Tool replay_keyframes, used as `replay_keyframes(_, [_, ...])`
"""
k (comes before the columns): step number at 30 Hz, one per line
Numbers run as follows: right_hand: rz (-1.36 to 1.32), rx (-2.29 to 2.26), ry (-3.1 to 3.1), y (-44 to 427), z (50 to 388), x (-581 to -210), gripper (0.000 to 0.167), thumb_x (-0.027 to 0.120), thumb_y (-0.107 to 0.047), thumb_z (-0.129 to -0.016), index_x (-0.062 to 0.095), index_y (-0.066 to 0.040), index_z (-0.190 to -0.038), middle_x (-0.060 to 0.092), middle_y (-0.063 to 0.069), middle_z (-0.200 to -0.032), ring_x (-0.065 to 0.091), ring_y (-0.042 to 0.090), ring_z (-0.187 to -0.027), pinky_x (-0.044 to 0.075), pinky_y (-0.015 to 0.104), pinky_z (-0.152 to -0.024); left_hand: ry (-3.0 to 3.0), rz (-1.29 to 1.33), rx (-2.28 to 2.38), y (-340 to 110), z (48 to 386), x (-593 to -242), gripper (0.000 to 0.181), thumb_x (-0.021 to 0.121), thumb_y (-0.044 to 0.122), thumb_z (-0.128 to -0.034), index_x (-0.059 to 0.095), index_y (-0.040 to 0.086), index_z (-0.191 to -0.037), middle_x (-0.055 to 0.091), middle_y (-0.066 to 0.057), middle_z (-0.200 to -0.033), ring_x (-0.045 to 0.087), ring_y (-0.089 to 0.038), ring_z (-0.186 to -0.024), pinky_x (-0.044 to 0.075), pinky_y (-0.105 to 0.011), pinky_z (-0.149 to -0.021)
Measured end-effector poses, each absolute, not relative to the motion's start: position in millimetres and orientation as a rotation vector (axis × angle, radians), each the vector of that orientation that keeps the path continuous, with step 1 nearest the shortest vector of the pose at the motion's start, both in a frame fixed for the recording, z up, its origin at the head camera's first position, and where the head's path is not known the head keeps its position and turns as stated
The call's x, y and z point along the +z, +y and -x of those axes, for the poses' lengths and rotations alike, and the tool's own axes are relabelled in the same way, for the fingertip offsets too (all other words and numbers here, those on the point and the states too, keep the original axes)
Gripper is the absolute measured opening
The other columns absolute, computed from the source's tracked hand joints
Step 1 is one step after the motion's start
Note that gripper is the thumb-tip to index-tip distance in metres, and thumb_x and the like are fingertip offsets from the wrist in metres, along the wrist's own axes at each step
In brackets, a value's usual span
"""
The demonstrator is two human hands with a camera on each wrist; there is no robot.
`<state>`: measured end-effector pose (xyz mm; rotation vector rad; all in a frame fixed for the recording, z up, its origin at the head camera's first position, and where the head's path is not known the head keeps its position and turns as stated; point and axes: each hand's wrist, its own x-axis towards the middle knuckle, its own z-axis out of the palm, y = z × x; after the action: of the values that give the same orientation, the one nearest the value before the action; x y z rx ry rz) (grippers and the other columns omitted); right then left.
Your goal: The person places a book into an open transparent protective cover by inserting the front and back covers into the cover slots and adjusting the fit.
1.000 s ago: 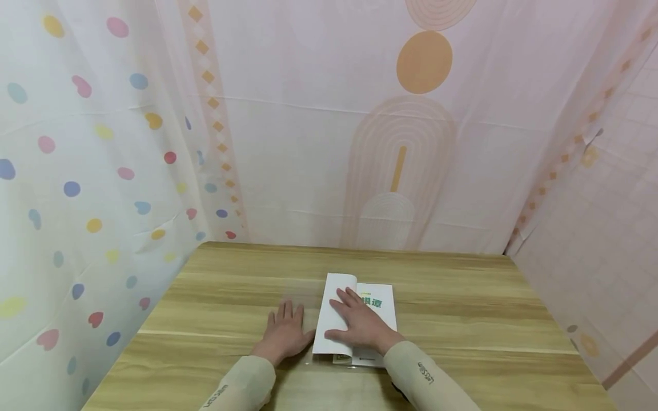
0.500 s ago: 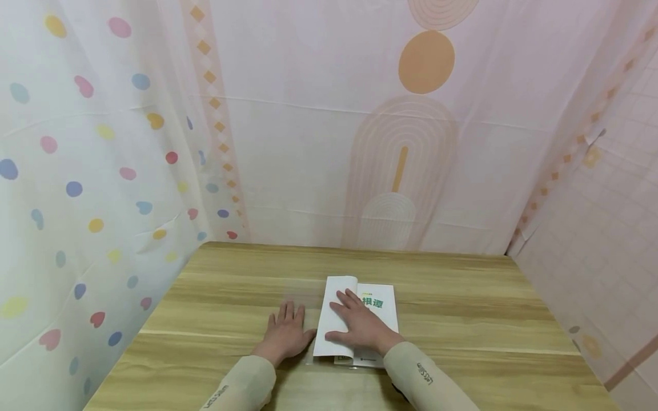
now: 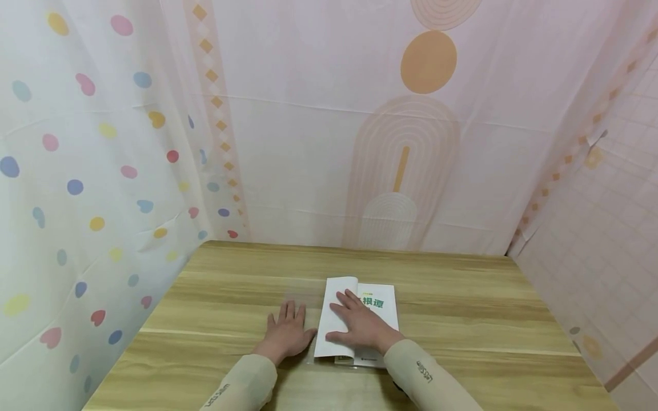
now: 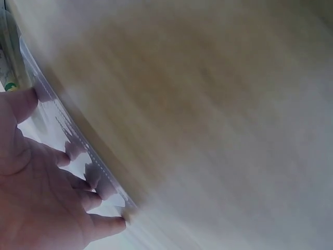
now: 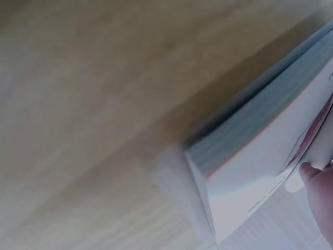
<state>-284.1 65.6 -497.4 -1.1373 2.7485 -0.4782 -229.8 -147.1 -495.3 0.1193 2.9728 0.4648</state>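
Note:
A white book (image 3: 388,319) with green characters lies on the table; a white flap (image 3: 331,308) is folded over its left part. My right hand (image 3: 362,325) rests on the flap and book with fingers spread. Left of the book, my left hand (image 3: 288,334) lies palm down, fingers straight, on a clear plastic sheet (image 3: 310,357). In the left wrist view, the left hand (image 4: 49,182) touches the shiny sheet edge (image 4: 88,148). The right wrist view shows the thick book (image 5: 250,177) and part of the right hand (image 5: 320,200).
The wood-grain table (image 3: 462,308) extends around the hands. Behind it hangs a pale patterned curtain (image 3: 293,171), with a dotted curtain (image 3: 118,200) at the left and another pale one (image 3: 606,228) at the right.
The white flap's top edge has dropped slightly, and a little more of the green lettering shows. Both hands hold nearly the same places.

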Motion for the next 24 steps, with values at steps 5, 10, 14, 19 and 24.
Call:
replay_keyframes(5, [1.145,-0.453,2.753,66.2,284.5,-497.9,0.081,0.051,-0.065,-0.093,0.040,-0.010,-0.152,0.023,0.013,-0.162,0.012,0.031,-0.151,0.024,0.046,-0.118,2.979,-0.126,0.448,-148.0,230.5,-496.5,0.071,0.053,0.043,-0.0987,0.038,-0.005,-0.149,0.022,-0.034,-0.156,0.016,-0.048,-0.146,0.013,-0.073,-0.109])
replay_keyframes(10, [1.163,-0.422,2.758,66.2,285.9,-498.7,0.081,0.051,-0.065,-0.093,0.041,-0.010,-0.152,0.024,0.013,-0.162,0.013,0.031,-0.150,0.023,0.046,-0.118,2.983,-0.129,0.431,-147.0,229.7,-496.5,0.074,0.055,0.046,-0.0971,0.038,-0.005,-0.148,0.023,-0.033,-0.156,0.017,-0.047,-0.146,0.014,-0.074,-0.108])
replay_keyframes(14, [1.173,-0.413,2.755,65.9,286.4,-498.7,0.081,0.052,-0.065,-0.093,0.041,-0.010,-0.152,0.024,0.014,-0.162,0.014,0.032,-0.150,0.023,0.046,-0.118,2.972,-0.117,0.431,-146.8,230.7,-496.1,0.072,0.054,0.044,-0.0981,0.038,-0.004,-0.149,0.022,-0.033,-0.156,0.016,-0.047,-0.146,0.013,-0.074,-0.108])
replay_keyframes(19, [1.184,-0.399,2.759,65.1,286.0,-497.5,0.081,0.052,-0.064,-0.093,0.041,-0.009,-0.152,0.025,0.015,-0.161,0.015,0.032,-0.150,0.023,0.046,-0.118,2.958,-0.106,0.444,-146.3,230.9,-493.9,0.068,0.053,0.041,-0.0994,0.038,-0.004,-0.149,0.021,-0.033,-0.156,0.016,-0.047,-0.146,0.013,-0.074,-0.108])
replay_keyframes(24, [1.195,-0.392,2.759,64.2,286.2,-497.3,0.080,0.052,-0.064,-0.093,0.042,-0.009,-0.151,0.026,0.016,-0.161,0.015,0.033,-0.150,0.022,0.046,-0.118,2.952,-0.099,0.453,-146.6,232.0,-494.2,0.067,0.052,0.040,-0.0999,0.038,-0.004,-0.149,0.021,-0.033,-0.156,0.016,-0.046,-0.146,0.013,-0.075,-0.108])
